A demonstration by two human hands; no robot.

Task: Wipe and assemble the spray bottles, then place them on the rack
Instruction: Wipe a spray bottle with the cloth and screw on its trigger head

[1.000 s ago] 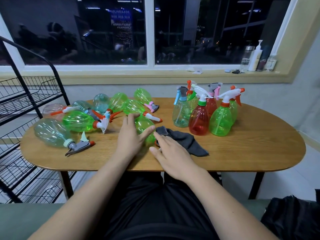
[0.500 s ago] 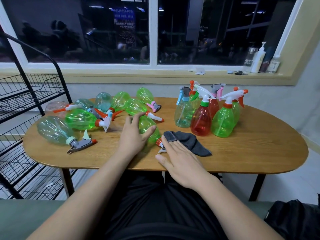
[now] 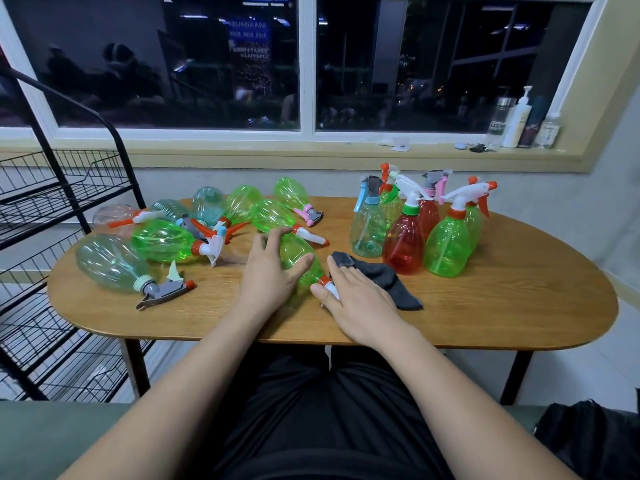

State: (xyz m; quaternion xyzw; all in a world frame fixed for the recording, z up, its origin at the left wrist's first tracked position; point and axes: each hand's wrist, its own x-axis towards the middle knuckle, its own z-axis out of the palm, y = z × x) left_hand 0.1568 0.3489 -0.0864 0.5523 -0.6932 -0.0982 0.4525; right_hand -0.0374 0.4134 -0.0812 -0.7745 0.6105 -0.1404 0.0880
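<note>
On bottle's (image 3: 295, 251) sprayer (image 3: 331, 289) now, right hand (image 3: 360, 302)

Trigger head of green bottle (image 3: 298, 258) mostly hidden under right hand (image 3: 360, 299); only orange collar, sliver of white show. Cloth (image 3: 391, 282) end covered by same hand. Rack (image 3: 52, 202) cut off at left edge. Rear standing bottles (image 3: 429, 211) masked by front ones. Labels on sill bottles (image 3: 516, 123) unreadable.

On the table (image 3: 502, 306), lying bottles (image 3: 162, 242) sit left, upright bottles (image 3: 403, 244) right, cloth (image 3: 384, 275) between; rack (image 3: 52, 202) farther left
</note>
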